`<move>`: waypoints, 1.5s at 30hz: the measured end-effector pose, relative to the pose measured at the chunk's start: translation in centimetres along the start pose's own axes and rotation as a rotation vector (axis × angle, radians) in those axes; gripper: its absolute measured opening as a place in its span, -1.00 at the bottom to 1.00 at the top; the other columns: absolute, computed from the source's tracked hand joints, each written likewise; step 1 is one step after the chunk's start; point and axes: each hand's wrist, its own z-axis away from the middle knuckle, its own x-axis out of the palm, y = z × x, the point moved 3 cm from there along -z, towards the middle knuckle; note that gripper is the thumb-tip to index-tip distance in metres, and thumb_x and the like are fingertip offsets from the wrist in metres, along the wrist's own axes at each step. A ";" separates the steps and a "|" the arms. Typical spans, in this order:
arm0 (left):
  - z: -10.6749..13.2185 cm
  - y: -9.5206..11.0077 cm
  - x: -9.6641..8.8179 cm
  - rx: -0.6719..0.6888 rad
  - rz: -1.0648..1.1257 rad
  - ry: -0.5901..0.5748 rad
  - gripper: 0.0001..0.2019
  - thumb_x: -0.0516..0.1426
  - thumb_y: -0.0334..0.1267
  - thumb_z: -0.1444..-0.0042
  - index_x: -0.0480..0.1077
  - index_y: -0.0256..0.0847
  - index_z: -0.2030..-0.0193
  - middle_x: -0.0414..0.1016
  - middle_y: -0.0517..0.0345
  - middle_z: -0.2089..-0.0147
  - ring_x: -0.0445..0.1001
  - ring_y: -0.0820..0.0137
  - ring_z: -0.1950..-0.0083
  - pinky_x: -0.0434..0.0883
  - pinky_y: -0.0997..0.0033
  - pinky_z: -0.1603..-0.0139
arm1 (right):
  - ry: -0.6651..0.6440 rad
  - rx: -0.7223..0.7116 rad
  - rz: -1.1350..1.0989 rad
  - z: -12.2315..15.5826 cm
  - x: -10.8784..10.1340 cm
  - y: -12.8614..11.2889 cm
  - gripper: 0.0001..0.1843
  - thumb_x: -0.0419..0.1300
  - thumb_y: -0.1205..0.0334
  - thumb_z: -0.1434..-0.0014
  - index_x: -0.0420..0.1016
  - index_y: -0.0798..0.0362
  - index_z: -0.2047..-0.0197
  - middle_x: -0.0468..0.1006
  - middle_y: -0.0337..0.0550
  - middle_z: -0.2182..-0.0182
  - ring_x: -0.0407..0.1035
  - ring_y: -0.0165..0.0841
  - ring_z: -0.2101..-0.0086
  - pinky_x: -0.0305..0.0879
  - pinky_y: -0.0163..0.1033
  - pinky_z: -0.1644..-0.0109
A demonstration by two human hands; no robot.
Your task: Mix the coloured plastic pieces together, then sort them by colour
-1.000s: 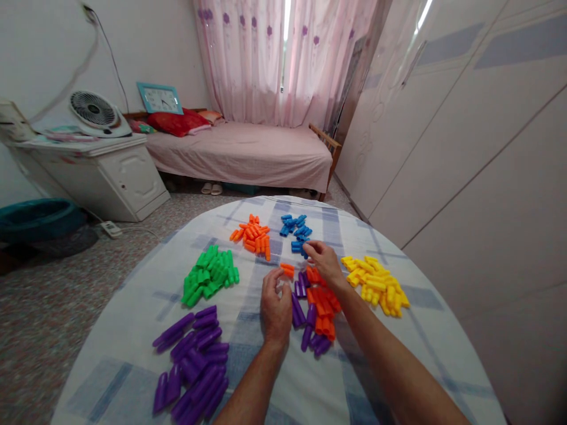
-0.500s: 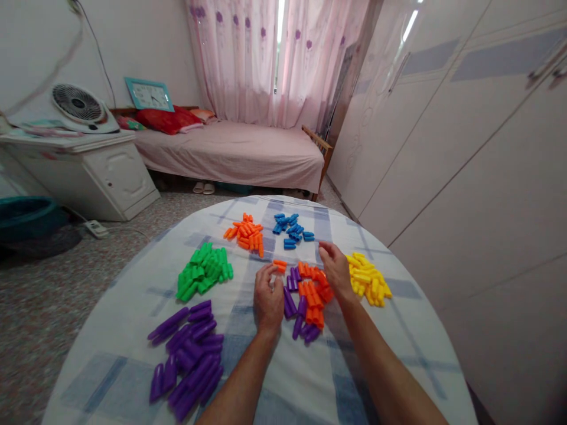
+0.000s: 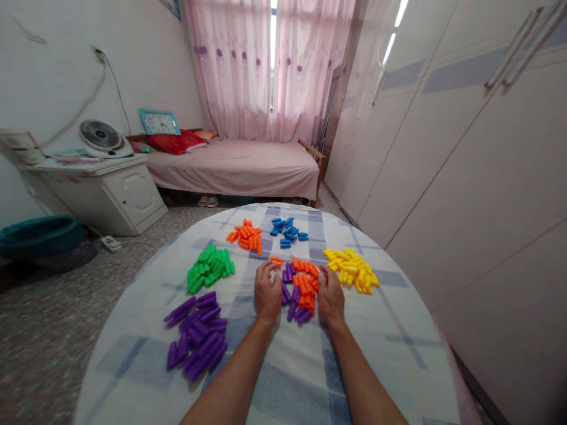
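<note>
Both my hands rest on the cloth around a mixed cluster of small plastic tube-like pieces. My left hand [image 3: 268, 292] is on the cluster's left side, fingers loosely bent and apart, beside the purple pieces [image 3: 294, 302]. Just past its fingertips lies a small orange pair [image 3: 276, 261]. On the other side, my right hand [image 3: 332, 295] stands on edge against the orange-red pieces [image 3: 305, 284], thumb and fingers apart. No piece shows lifted in either hand. Parts of the cluster's edges are hidden behind the hands.
Around the round table [image 3: 283, 378] lie a purple pile [image 3: 201, 336], a green pile [image 3: 210, 268], an orange pile [image 3: 246, 236], a blue pile [image 3: 287, 231] and a yellow pile [image 3: 352, 268]. Beyond stand a bed [image 3: 248, 162] and a wardrobe [image 3: 465, 177].
My right hand has come back from near the blue and yellow piles to the right edge of the mixed cluster. My left hand stays by its left edge. The head view has tilted up.
</note>
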 end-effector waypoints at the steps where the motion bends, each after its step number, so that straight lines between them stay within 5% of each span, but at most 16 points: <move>1: 0.2 0.3 -0.1 0.007 -0.025 -0.012 -0.75 0.00 -0.43 -0.07 0.40 -0.18 0.15 0.36 0.03 -0.04 0.35 0.33 -0.13 0.34 0.25 -0.14 | -0.011 -0.002 0.008 0.0 0.0 0.0 -0.45 -0.16 -0.03 -0.21 0.38 0.11 -0.06 0.44 0.02 -0.01 0.28 -0.21 -0.03 0.10 -0.09 -0.17; 8: 0.9 2.0 -0.3 0.093 -0.341 -0.201 -0.68 0.03 -0.50 0.00 0.42 -0.20 0.12 0.37 -0.01 -0.07 0.33 0.27 -0.15 0.26 0.18 -0.23 | -0.024 -0.027 0.023 0.1 -0.2 -0.2 -0.49 -0.16 0.02 -0.20 0.40 0.11 -0.02 0.47 0.01 0.05 0.32 -0.21 0.03 0.15 -0.10 -0.11; 15: -2.9 1.7 -0.1 0.160 -0.655 -0.397 -0.65 0.00 -0.49 -0.08 0.38 -0.22 0.00 0.29 -0.14 -0.20 0.25 0.21 -0.23 0.23 0.14 -0.22 | -0.040 -0.025 0.008 0.2 -0.5 -0.4 -0.49 -0.14 0.03 -0.18 0.40 0.11 -0.02 0.47 0.02 0.04 0.32 -0.21 0.03 0.17 -0.11 -0.09; 22: -5.8 0.6 0.8 0.241 -0.717 -0.623 -0.81 0.05 -0.36 -0.10 0.47 -0.16 0.20 0.49 0.03 0.15 0.47 0.32 0.12 0.38 0.37 0.08 | -0.044 -0.035 -0.001 0.1 -0.5 -0.2 -0.54 -0.09 0.06 -0.15 0.40 0.07 -0.01 0.48 -0.01 0.06 0.34 -0.20 0.06 0.19 -0.11 -0.07; 27: -7.6 0.9 -1.0 0.244 -0.767 -0.581 -0.82 0.04 -0.26 -0.15 0.45 -0.11 0.19 0.47 0.07 0.16 0.45 0.31 0.12 0.36 0.37 0.12 | -0.042 -0.033 0.000 0.0 -0.4 0.2 -0.56 -0.07 0.08 -0.14 0.39 0.04 -0.01 0.49 -0.03 0.07 0.36 -0.20 0.08 0.21 -0.11 -0.05; 31: -12.1 1.1 -3.7 0.239 -0.860 -0.395 -0.75 -0.03 -0.30 -0.20 0.39 -0.09 0.04 0.41 0.06 0.00 0.37 0.32 -0.04 0.30 0.36 -0.03 | -0.041 -0.046 -0.017 0.1 -0.3 0.4 -0.58 -0.06 0.10 -0.13 0.40 0.02 0.01 0.49 -0.05 0.07 0.36 -0.21 0.08 0.21 -0.12 -0.05; 37: -18.0 -1.3 -5.7 0.075 -0.960 -0.238 -0.73 -0.08 -0.39 -0.18 0.39 -0.24 0.11 0.41 -0.08 0.05 0.40 0.26 0.04 0.32 0.31 0.04 | -0.049 -0.036 0.000 0.1 -0.3 0.4 -0.60 -0.06 0.14 -0.13 0.40 0.00 0.02 0.48 -0.07 0.05 0.35 -0.21 0.05 0.20 -0.12 -0.07; 42: -18.4 -3.9 -5.6 -0.049 -0.982 -0.250 -0.75 -0.07 -0.40 -0.16 0.40 -0.37 0.18 0.46 -0.18 0.15 0.46 0.24 0.17 0.35 0.33 0.18 | -0.042 -0.034 0.018 0.2 -0.4 0.2 -0.59 -0.06 0.14 -0.13 0.39 0.01 0.01 0.48 -0.08 0.05 0.35 -0.23 0.06 0.20 -0.14 -0.07; 45: -17.7 -3.8 -5.2 -0.043 -0.981 -0.269 -0.75 -0.02 -0.38 -0.13 0.38 -0.40 0.11 0.46 -0.20 0.10 0.45 0.21 0.08 0.34 0.33 0.10 | -0.032 -0.043 0.025 0.3 -0.4 0.1 -0.59 -0.07 0.15 -0.13 0.39 0.03 0.00 0.48 -0.07 0.06 0.34 -0.22 0.06 0.19 -0.13 -0.08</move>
